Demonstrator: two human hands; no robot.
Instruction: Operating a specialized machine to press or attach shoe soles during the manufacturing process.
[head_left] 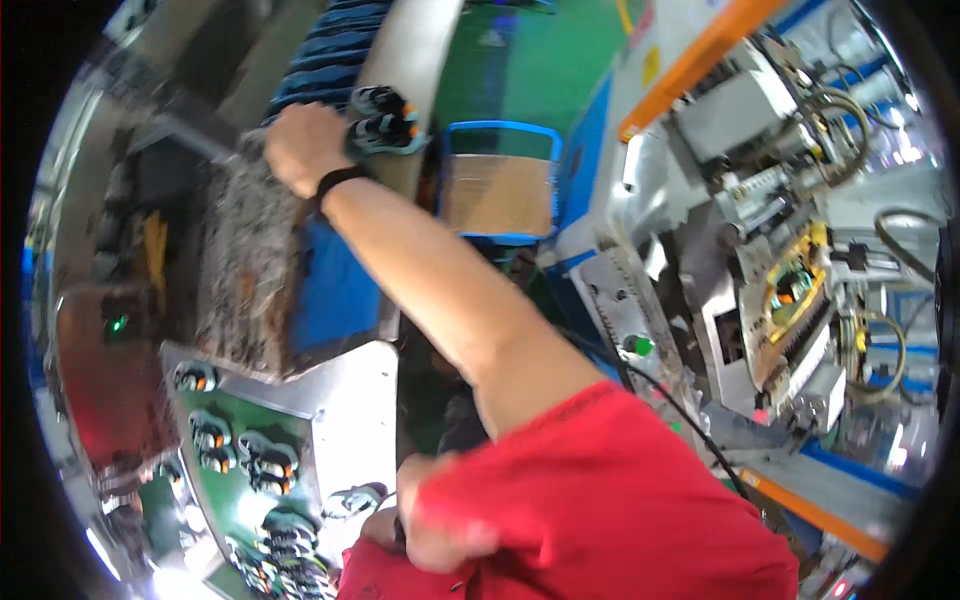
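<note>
My right arm, in a red sleeve with a black wristband, stretches across to the upper left. At its end my right hand (303,148) is curled like a fist above the far end of a worn, grimy machine top (245,260); anything in its fingers is hidden. Just right of it, a pair of black sneakers (385,122) with pale soles and orange marks sits on a white ledge (415,55). Low in the middle, close to my body, my left hand (440,515) is smeared by motion, partly behind the red sleeve. A pale-soled shoe (352,500) lies beside it.
Several sneakers (268,462) stand on a green-surfaced area at the lower left. Blue slats (335,50) run along the top. A blue-framed cart (500,195) with a brown board stands on the green floor. At right is a machine with clamps (790,290), hoses and an orange bar (700,60).
</note>
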